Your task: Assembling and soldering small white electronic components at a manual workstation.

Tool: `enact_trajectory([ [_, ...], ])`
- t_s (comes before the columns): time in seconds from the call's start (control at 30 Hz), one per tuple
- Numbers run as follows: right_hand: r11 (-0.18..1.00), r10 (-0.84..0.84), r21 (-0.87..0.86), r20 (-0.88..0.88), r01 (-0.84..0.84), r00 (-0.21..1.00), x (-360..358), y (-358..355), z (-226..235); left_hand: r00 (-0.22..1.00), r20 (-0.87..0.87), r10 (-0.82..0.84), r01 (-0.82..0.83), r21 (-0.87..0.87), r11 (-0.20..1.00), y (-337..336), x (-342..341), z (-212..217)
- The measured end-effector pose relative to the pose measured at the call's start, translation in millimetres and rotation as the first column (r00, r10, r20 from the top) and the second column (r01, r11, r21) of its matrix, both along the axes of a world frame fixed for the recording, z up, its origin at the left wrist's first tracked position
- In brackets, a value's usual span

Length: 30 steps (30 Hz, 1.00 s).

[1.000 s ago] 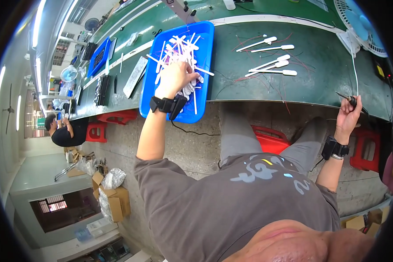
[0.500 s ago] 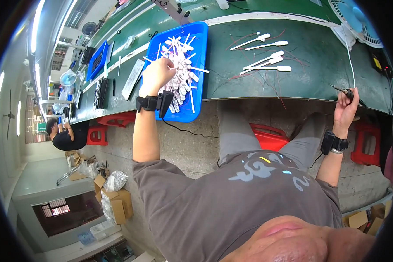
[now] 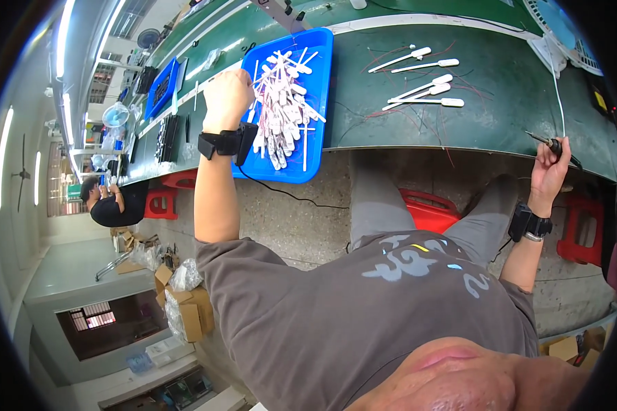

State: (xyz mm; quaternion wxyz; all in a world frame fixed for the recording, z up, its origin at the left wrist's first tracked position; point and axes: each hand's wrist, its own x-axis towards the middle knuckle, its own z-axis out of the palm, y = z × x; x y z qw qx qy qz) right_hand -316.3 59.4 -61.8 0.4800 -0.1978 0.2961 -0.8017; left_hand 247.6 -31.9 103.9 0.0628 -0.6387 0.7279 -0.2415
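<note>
Nowhere readable as words.
Printed in pale grey, yellow and blue on the brown-grey shirt (image 3: 322,308), illegible; marked yellow on the dark box (image 3: 600,100) at far right, too small to read.

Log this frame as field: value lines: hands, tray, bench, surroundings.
Left grip: fingers curled, at the tray's left rim; contents hidden
Right grip: closed on a pointed tool with a dark handle, tip toward the left
Tray: blue tray, heaped with white sticks
Bench: green bench; five loose white pieces right of the tray, thin red wires around them
Surroundings: fan upper right; another person far left
</note>
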Motion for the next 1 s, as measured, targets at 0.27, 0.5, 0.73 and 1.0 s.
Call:
enact_trajectory([
  [0.27,0.998,-0.048,0.036,-0.011,0.048,0.999,5,1,5,0.989,-0.146,0.035,-0.061,-0.179,0.982,-5,10,30],
  [0.5,0.999,-0.04,0.021,-0.016,0.04,0.999,6,0,4,0.927,-0.347,0.142,-0.164,-0.034,0.986,-3,25,55],
  [0.73,0.999,-0.036,0.014,-0.031,0.037,0.999,6,2,7,0.722,-0.689,0.058,-0.19,-0.118,0.975,9,49,84],
  [1.0,1.0,-0.025,-0.009,-0.021,0.025,0.999,3,1,2,-0.119,-0.993,0.006,-0.015,0.007,1.0,16,36,58],
])
